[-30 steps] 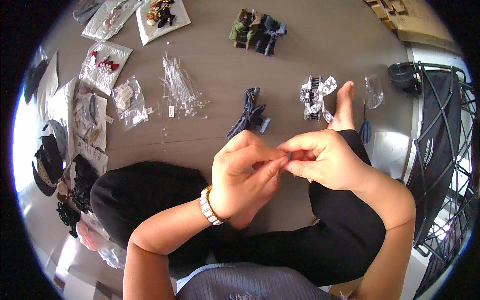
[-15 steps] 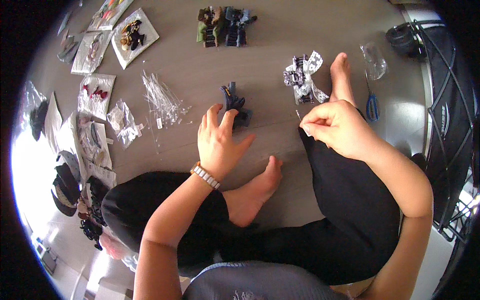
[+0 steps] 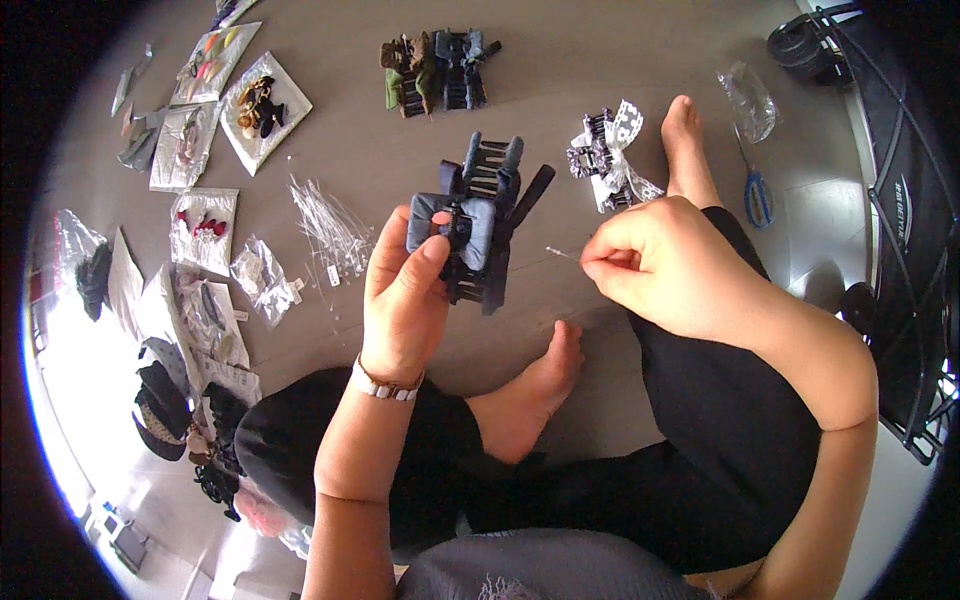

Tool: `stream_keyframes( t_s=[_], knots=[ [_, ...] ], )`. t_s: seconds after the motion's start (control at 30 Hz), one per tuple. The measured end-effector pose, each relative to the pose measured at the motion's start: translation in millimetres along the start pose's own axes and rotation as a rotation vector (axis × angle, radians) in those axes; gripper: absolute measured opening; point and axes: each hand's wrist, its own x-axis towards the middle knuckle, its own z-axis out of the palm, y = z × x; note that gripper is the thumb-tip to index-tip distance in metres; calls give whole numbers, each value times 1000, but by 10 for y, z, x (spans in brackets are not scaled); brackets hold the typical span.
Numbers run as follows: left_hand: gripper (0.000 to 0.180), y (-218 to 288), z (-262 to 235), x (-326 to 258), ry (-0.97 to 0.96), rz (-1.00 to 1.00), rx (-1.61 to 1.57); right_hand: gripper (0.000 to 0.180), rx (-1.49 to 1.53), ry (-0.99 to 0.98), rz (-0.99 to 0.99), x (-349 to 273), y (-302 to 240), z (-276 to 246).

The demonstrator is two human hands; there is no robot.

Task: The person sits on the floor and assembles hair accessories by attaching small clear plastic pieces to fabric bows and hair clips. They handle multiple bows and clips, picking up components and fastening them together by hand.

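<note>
My left hand [image 3: 405, 310] is closed on a dark blue fabric-covered hair claw clip [image 3: 485, 225], raised off the floor, with its black teeth showing and the thumb pressing on its grip. To the right of it, my right hand [image 3: 680, 270] pinches one end of a thin, pale plastic tag string [image 3: 560, 252] between thumb and fingertips. The string points toward the clip without touching it. Beyond my right hand lies a claw clip with a white lace bow [image 3: 625, 160]. A loose pile of similar tag strings [image 3: 335, 230] lies to the left of the clip.
Two fabric claw clips, one green-brown [image 3: 410, 75] and one blue [image 3: 460, 70], lie at the far side. Blue-handled scissors [image 3: 758, 200] and a clear plastic bag [image 3: 748, 100] are at right. Bagged hair accessories [image 3: 265, 110] spread along the left. A black bag [image 3: 905, 220] stands far right.
My left hand has taken hold of the blue claw clip and lifted it off the floor. My right hand has shifted slightly nearer and left, still pinching the string.
</note>
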Motion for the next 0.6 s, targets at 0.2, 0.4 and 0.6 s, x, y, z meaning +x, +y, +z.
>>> stream_keyframes(
  t_s=[0.2,0.4,0.6],
  knots=[
    [25,21,91,-24,-106,109,34,12,-21,-67,42,115,-99,8],
    [24,6,105,-34,-104,55,123,12,-137,-40,-10,145,-135,82],
    [38,-44,140,-35,-164,65,109,7,-45,-40,20,157,-168,106]
  ],
)
